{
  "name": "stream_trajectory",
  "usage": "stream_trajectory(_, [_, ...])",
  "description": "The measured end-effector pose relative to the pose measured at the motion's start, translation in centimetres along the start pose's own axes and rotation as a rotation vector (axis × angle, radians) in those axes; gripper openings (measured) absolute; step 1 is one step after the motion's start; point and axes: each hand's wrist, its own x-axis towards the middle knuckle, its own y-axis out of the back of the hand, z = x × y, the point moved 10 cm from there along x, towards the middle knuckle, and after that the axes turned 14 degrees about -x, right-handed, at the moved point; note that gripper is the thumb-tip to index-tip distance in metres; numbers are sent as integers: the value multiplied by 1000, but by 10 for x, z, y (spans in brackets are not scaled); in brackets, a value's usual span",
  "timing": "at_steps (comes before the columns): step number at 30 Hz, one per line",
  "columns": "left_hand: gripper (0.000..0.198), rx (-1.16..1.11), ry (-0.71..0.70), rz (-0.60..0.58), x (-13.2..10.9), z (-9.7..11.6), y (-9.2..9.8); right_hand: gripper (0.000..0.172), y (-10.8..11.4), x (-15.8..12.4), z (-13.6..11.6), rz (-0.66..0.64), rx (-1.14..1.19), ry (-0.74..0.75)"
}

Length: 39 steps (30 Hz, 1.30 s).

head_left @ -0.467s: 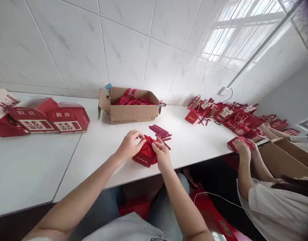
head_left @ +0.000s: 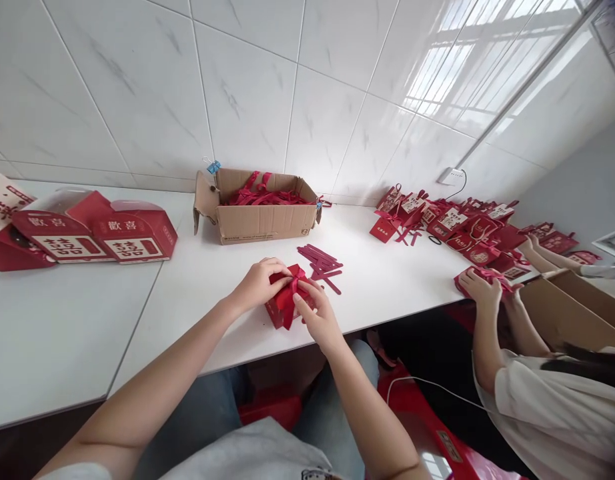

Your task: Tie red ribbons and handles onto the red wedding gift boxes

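A small red gift box (head_left: 273, 312) stands on the white table between my hands. Red ribbon (head_left: 288, 311) forms a bow on its top, with a tail hanging down the near face. My left hand (head_left: 258, 285) pinches the ribbon at the upper left of the bow, thumb and fingers together. From the right, my right hand (head_left: 321, 319) closes its thumb and fingertips on the bow's other side. Just behind the box lie several dark red flat strips (head_left: 315, 255) in a loose pile.
An open cardboard box (head_left: 267, 223) of red ribbons stands against the tiled wall. Large red boxes (head_left: 132, 233) are at the left. Finished-looking red boxes (head_left: 452, 223) crowd the right, where a co-worker's hand (head_left: 480, 287) holds another. The table's front edge is close.
The bow has come up, with a tail now draped over the box's near face. Both my hands have drawn closer together over the box. The co-worker's box shows more ribbon.
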Motion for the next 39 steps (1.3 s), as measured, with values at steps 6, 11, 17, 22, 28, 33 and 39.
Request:
stream_trajectory(6, [17,-50,-6,-62,-1,5,1,43,25,0,14,36,-102,-74])
stream_trajectory(11, [15,-14,-41,-81,-2,11,2,34,36,1,14,-20,-144,-43])
stream_trajectory(17, [16,38,-90,-195,-4,20,-4,28,53,24,-22,-6,-237,190])
stream_trajectory(22, [15,157,-137,-240,-2,32,-4,30,18,52,-24,-292,-109,261])
stream_trajectory(28, [14,321,-192,-225,1,37,0,23,11,55,-32,-314,-125,345])
stream_trajectory(33, [16,454,-209,-215,2,30,-1,35,13,47,-47,-284,-261,458])
stream_trajectory(39, [14,432,-193,-209,2,28,3,47,10,40,-48,-364,-354,501])
